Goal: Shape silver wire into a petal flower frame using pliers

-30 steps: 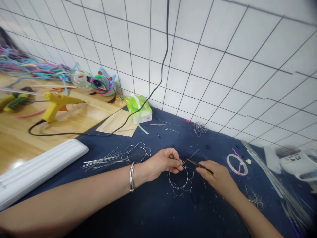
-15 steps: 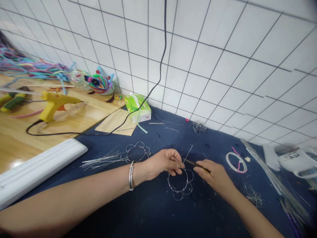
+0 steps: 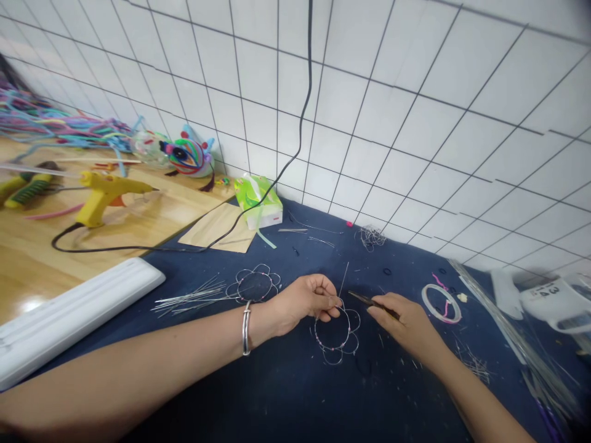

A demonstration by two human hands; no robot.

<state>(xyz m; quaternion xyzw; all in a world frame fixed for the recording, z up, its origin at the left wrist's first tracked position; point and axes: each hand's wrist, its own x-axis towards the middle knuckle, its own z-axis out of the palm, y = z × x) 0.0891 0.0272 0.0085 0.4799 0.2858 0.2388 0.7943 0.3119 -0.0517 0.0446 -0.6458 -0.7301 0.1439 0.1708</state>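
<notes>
My left hand pinches the upper edge of a flower-shaped wire ring, which has looped petals and small pink beads. A straight wire end sticks up from the pinch. My right hand grips a pair of pliers by dark and yellow handles; their tips point at the ring but stand a little apart from it. Left of my hands, a second flower-shaped wire ring lies on the dark blue cloth beside a bundle of straight wires.
A yellow glue gun rests on the wooden board at left, its black cord crossing toward the wall. Behind are a green tissue pack and tangled wire. A white tape roll and long wires lie at right.
The pliers in my right hand have drawn back to the right, away from the wire. The ring has turned slightly in my left hand, and its wire end now points more upright.
</notes>
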